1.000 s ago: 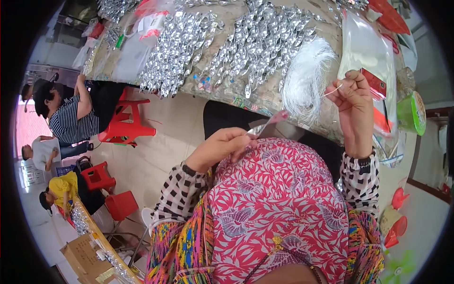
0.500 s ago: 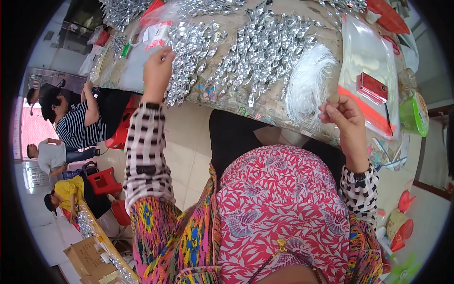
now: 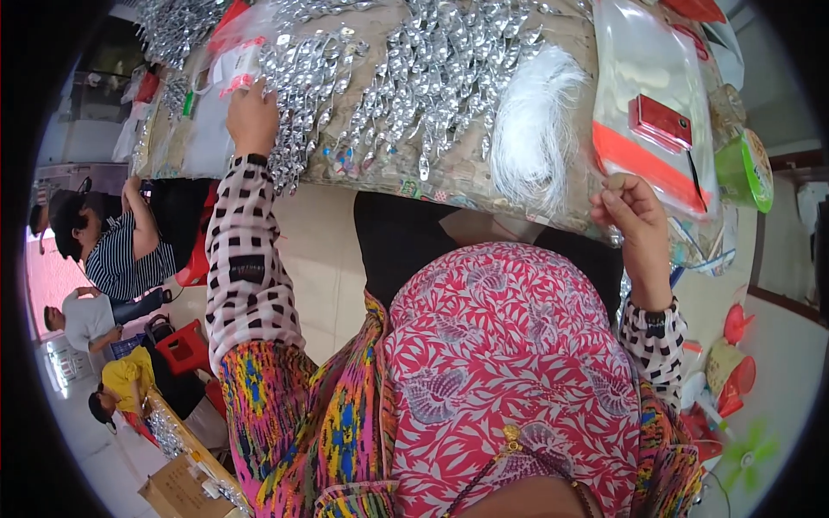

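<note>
In the head view, the step in hand is judged to be a reach by the left hand to the near heap of silver strips on the counter; a light pinch on a single strip seems to be called for, since the twisted strips are crowded together and could be snagged on one another; a second heap is laid out to the right of the first.

The left arm is stretched well forward, its checked sleeve running almost straight up to the counter; the back of the hand is turned up, and the fingers are bent beside the strips, just below a white packet; the fingertips are hidden, so whether anything is gripped cannot be told.

The right arm is bent, its hand raised by the counter's front edge, well apart from the left; the fingers are curled and thumb and forefinger are brought close, but whether a thread is pinched there cannot be told; just to its left a bundle of white strands is laid on the counter; beyond the hand, a red case is rested on clear bags.
</note>
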The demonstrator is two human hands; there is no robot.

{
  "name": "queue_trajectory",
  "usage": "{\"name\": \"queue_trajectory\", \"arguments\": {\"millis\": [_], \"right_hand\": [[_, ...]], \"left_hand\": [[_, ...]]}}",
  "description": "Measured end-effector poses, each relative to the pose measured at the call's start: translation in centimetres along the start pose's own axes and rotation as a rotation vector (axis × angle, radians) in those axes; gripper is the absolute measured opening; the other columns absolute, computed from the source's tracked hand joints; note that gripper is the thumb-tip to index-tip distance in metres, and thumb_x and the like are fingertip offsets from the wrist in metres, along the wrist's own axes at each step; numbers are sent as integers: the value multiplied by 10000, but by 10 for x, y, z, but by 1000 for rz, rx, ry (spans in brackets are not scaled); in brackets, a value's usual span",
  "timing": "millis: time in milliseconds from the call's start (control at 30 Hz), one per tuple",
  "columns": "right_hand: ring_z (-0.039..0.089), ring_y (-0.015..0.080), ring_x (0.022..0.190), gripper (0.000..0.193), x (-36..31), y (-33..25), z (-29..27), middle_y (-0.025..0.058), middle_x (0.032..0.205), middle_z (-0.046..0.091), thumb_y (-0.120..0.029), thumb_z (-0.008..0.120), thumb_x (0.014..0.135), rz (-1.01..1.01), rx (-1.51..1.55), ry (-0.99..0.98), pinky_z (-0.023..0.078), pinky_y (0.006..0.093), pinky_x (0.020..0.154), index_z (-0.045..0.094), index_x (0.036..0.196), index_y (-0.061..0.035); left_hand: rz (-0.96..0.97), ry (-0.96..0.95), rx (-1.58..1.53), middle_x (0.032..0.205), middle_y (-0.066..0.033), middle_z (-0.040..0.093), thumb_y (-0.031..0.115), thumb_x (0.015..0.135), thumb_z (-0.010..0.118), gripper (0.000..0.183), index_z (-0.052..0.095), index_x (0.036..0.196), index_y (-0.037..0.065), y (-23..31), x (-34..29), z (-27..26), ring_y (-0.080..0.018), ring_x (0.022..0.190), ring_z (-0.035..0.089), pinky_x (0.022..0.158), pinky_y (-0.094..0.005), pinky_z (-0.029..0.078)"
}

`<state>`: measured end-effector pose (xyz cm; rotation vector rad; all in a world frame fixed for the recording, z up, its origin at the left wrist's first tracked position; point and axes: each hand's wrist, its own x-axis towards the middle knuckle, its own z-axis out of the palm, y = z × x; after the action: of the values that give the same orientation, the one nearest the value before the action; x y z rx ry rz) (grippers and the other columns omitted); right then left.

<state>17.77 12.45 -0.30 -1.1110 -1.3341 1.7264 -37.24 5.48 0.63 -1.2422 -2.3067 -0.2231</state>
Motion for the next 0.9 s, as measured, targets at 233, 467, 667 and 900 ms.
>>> {"name": "queue_trajectory", "arguments": {"millis": [233, 467, 667, 900], "right_hand": [[610, 92, 754, 116, 8, 4, 11, 34, 892, 648, -98, 586, 929, 12, 59, -129, 490, 223, 694, 577, 1033, -48], [609, 91, 767, 125, -6, 3, 12, 35, 890, 652, -103, 585, 929, -2, 88, -172, 496, 225, 711, 576, 1039, -43], [623, 94, 757, 127, -17, 14, -10, 36, 888, 662, -110, 589, 928, 44, 91, -82, 513, 228, 702, 582, 1039, -47], [629, 100, 753, 130, -14, 25, -12, 38, 884, 667, -113, 585, 930, 61, 120, -121, 510, 226, 694, 576, 1045, -54]], "left_hand": [[-30, -384, -925, 672, -50, 607, 313, 891, 636, 302, 654, 1090, 86, 107, -57, -43, -141, 590, 569, 559, -304, 443], [41, -605, -896, 605, 19, 553, 285, 850, 698, 349, 570, 1047, 27, 159, -79, -46, -60, 504, 471, 459, -246, 350], [-26, -577, -963, 648, -78, 602, 288, 804, 690, 328, 628, 1011, 41, 167, -75, -47, -176, 573, 568, 548, -335, 434], [87, -363, -699, 706, -122, 638, 185, 840, 620, 246, 655, 1055, 71, 176, -75, -76, -255, 633, 623, 579, -380, 463]]}}
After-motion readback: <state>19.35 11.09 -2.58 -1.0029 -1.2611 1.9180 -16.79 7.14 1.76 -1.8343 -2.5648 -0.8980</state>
